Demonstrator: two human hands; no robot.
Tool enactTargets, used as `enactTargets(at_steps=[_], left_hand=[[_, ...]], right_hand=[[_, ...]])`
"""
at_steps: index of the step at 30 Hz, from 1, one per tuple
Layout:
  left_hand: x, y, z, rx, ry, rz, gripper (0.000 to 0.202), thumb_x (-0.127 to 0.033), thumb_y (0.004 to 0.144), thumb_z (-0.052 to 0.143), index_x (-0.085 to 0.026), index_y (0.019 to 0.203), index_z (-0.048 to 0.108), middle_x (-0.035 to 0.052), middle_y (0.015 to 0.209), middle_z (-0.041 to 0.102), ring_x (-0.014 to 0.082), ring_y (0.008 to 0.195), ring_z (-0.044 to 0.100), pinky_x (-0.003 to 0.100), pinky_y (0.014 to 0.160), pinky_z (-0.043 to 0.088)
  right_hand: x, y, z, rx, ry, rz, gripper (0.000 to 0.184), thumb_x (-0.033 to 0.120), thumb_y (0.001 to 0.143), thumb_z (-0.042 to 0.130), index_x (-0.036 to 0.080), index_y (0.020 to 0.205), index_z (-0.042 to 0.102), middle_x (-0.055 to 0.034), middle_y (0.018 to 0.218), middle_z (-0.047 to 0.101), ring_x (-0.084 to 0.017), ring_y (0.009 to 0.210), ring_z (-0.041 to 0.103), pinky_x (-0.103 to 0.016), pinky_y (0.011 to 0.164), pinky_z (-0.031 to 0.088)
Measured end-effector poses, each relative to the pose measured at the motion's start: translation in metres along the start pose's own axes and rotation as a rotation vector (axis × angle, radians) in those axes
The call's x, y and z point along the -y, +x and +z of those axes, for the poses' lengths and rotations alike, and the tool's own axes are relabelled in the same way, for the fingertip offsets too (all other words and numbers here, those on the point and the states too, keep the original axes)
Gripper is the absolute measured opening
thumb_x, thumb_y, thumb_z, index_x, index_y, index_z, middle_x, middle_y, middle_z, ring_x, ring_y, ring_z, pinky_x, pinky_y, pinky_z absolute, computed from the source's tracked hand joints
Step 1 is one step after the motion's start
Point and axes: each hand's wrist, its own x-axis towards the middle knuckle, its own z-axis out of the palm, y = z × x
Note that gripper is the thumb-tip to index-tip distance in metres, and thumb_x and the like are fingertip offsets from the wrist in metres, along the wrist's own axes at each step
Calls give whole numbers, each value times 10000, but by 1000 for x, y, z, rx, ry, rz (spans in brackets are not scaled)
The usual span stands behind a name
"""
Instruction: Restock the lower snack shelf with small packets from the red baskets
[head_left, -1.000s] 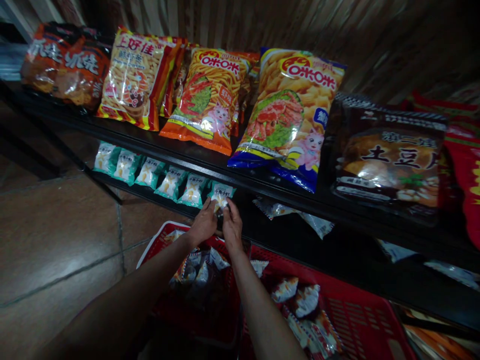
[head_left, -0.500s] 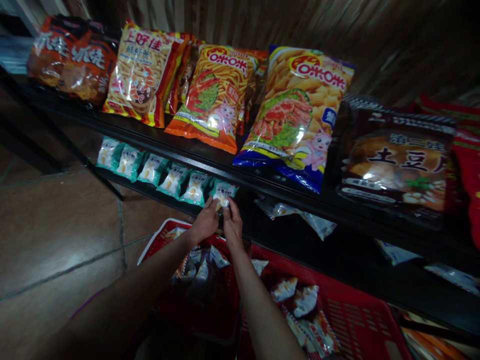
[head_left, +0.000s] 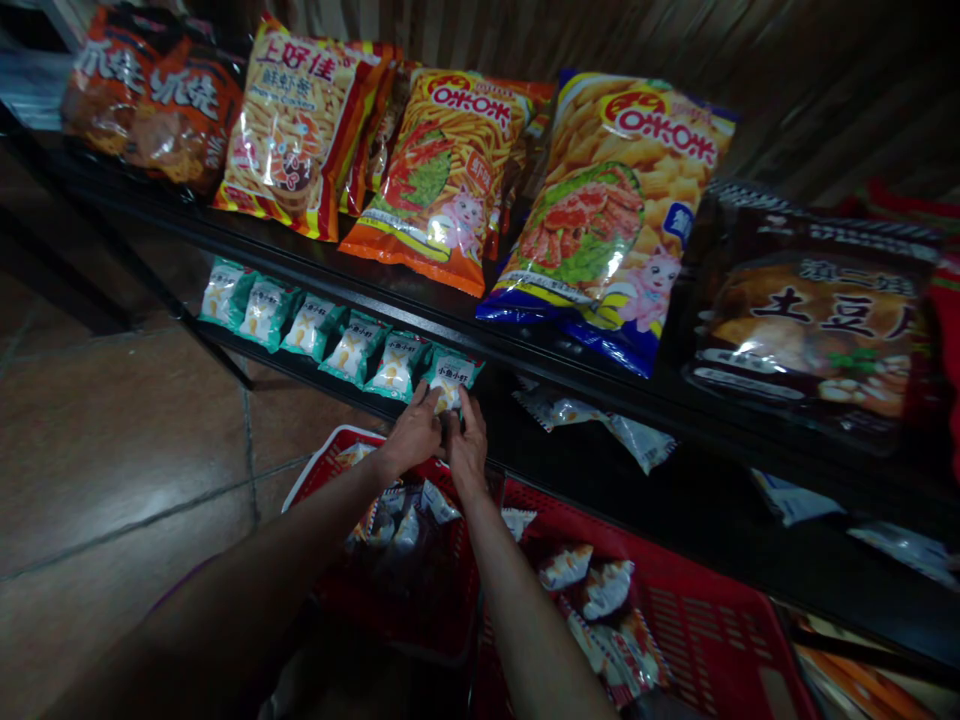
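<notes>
My left hand [head_left: 410, 438] and my right hand [head_left: 468, 447] meet at a small teal snack packet [head_left: 452, 377], the right-most of a row of several teal packets [head_left: 315, 330] on the lower black shelf [head_left: 577, 470]. Both hands have fingers closed on the packet's lower edge, which stands upright at the shelf's front. Below my wrists sits a red basket [head_left: 697, 630] with several small snack packets [head_left: 600, 600] in it.
The upper shelf [head_left: 420, 300] carries large snack bags: orange [head_left: 442, 175], blue and yellow [head_left: 607, 210], red-striped [head_left: 300, 130] and dark brown [head_left: 810, 310]. Loose white packets [head_left: 592, 420] lie further right on the lower shelf. Brown floor tiles [head_left: 120, 460] spread to the left.
Both hands stay on the same teal packet and have shifted slightly right and up in the picture as the view moved. The packet now stands a little more upright in the row.
</notes>
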Motion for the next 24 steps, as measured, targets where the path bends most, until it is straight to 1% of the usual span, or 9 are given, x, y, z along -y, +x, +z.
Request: enactTargets(at_steps=[2,5,9,11,13,16,19,21,24], left_hand=[[-2,-2,-6,8,23,7,527,-34,802,368,-38,1325,433,165,1422,431,221,1416,212,380,1164,245],[-6,-7,-14,27,68,-25,536,-1,783,372,-28,1312,460,158,1396,466,227,1404,249,353,1160,255],[-12,-16,-19,23,108,-101,477,4,788,382,-13,1238,537,186,1313,537,241,1360,348,339,1145,284],[-17,-24,-16,-2,108,-96,461,-17,795,395,-30,1231,546,192,1349,502,247,1326,403,345,1125,322],[-22,-33,-10,1,99,-64,462,-32,793,409,-57,1235,542,183,1400,450,246,1305,431,354,1106,351],[-30,-45,0,81,87,-25,469,-33,777,417,-95,1225,541,157,1407,449,230,1315,416,358,1104,350],[-37,-51,4,155,73,-51,451,-48,785,413,-75,1218,536,181,1420,421,247,1317,411,363,1096,357],[-38,-51,5,151,62,-72,431,-70,804,411,-63,1217,533,201,1428,401,263,1308,419,379,1090,363],[-34,-48,8,109,64,-74,433,-93,821,412,-75,1241,516,199,1434,396,265,1317,404,400,1088,360]], right_hand=[[0,-1,-1,1,-16,-9,479,354,860,415,332,1334,482,-7,1461,396,-218,1361,315,-431,1115,253],[-2,-3,-3,-5,-45,-33,482,339,855,416,315,1331,491,-16,1477,369,-221,1366,305,-426,1117,249],[-6,-5,-6,-28,-82,-50,485,328,846,412,264,1314,520,-50,1474,371,-231,1356,320,-422,1113,257],[-7,-5,-7,-43,-87,-63,484,320,839,411,256,1302,534,-54,1470,378,-230,1353,325,-422,1110,263],[-8,-4,-7,-54,-88,-82,480,315,832,412,257,1289,546,-52,1463,389,-229,1347,334,-427,1106,270],[-8,-2,-7,-79,-91,-102,467,309,832,396,260,1265,563,-49,1446,412,-224,1341,345,-438,1104,275],[-9,-2,-7,-110,-95,-104,464,309,837,375,237,1250,575,-67,1430,430,-223,1330,362,-434,1099,289],[-10,-2,-7,-113,-101,-119,461,306,837,373,237,1244,578,-68,1421,440,-220,1320,375,-430,1095,297],[-13,-3,-7,-114,-113,-140,453,295,834,372,243,1232,584,-61,1414,448,-215,1317,378,-430,1093,300]])
